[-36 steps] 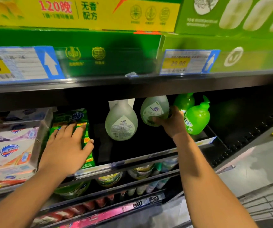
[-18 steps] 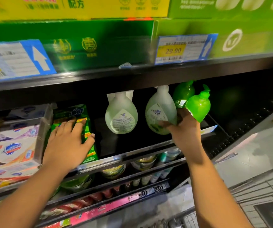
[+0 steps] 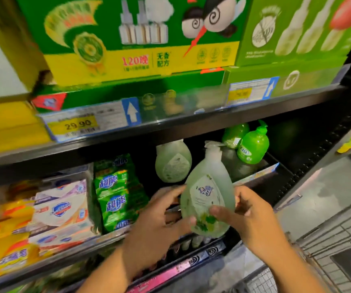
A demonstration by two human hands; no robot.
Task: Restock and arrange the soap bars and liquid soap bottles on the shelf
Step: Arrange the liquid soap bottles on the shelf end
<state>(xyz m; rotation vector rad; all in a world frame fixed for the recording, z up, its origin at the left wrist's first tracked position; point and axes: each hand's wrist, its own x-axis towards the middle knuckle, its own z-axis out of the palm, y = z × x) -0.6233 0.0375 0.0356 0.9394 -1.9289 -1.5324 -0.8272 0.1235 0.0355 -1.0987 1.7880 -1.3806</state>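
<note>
A pale green liquid soap bottle with a pump top is out in front of the shelf, tilted slightly, held between both hands. My right hand grips its right side and lower front. My left hand holds its left side, thumb on the front. A second pale bottle stands on the black shelf behind. Two bright green pump bottles stand at the back right. Green soap bar packs are stacked to the left.
White and orange soap bar boxes and yellow packs fill the shelf's left part. Large green and yellow cartons sit on the upper shelf above price tags. A wire trolley stands at the lower right.
My right hand has pulled the pale bottle off the shelf towards me. My left hand has left the green soap packs and taken hold of the bottle's left side. The view tilted upward.
</note>
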